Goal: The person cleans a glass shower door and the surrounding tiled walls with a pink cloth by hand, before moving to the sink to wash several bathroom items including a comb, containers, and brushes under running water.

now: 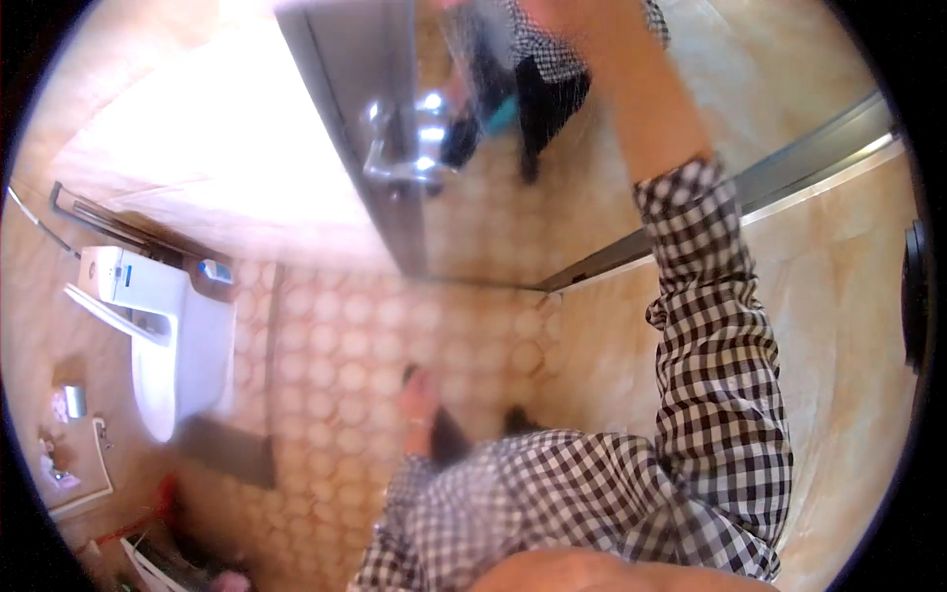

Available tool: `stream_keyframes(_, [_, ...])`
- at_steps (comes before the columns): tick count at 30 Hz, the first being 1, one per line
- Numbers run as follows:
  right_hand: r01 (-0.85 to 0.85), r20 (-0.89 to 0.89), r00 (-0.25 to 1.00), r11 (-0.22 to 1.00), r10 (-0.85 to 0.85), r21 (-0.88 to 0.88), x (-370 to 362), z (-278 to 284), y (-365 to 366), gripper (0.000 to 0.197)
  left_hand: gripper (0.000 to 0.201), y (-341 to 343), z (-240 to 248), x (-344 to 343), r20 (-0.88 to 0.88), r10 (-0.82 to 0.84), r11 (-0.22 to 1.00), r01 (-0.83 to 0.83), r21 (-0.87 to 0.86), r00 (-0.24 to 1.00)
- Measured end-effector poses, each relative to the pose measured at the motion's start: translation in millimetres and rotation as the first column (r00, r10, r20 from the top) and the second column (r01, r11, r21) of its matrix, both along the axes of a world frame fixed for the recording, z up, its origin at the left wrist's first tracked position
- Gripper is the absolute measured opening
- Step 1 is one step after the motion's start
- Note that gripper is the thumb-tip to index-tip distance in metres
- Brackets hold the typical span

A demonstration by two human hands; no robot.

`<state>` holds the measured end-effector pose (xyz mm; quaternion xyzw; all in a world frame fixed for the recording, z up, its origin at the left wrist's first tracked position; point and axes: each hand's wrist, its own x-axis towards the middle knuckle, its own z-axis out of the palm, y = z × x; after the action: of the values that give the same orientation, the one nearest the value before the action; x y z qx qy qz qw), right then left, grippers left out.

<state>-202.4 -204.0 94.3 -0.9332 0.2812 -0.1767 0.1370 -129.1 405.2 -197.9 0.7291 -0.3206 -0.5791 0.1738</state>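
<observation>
My right arm, in a checked sleeve pushed up the forearm, reaches up to a glass panel point(493, 212). At the top edge my right hand point(567, 22) is smeared by motion and partly cut off. It is at or near the glass; its fingers cannot be made out. Lower down, over the tiled floor, hangs my left hand point(420, 400), blurred, with a small dark patch at its tip. Whether it holds anything I cannot tell. Mirrored in the glass are checked clothing, dark trousers and a teal patch point(501, 116). A chrome handle point(375, 158) shines on the panel's left.
On the left stands a white toilet point(182, 345) with its lid raised. A metal rail point(814, 158) runs along the right side beside beige marbled wall. Pinkish round-patterned tiles point(345, 375) cover the floor. A paper holder point(74, 401) is fixed at the far left.
</observation>
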Motion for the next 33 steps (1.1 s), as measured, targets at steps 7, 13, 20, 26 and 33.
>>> stream_keyframes(7, [0.623,-0.450,0.740,0.257,-0.500,0.738,-104,-187,150,0.026,0.031,-20,1,34,-0.017,0.055,0.981,-0.051,0.186,0.998])
stream_keyframes(13, [0.237,0.111,0.867,0.597,-0.486,0.766,-166,-122,120,0.019,0.036,-54,-10,38,-0.053,-0.077,0.971,0.087,0.223,0.996])
stream_keyframes(20, [0.221,0.245,0.772,0.609,-0.586,0.761,-93,4,22,0.021,0.023,-170,43,22,-0.219,0.054,0.987,-0.086,-0.137,0.974])
stream_keyframes(26, [0.386,-0.040,0.867,0.618,-0.497,0.685,-107,-123,70,0.023,0.022,-181,15,15,-0.210,0.024,0.965,-0.078,-0.251,0.977])
stream_keyframes(33, [0.656,-0.478,0.649,0.118,-0.592,0.745,-169,-170,169,0.026,0.024,-129,7,51,-0.288,0.248,0.961,-0.272,-0.044,0.925])
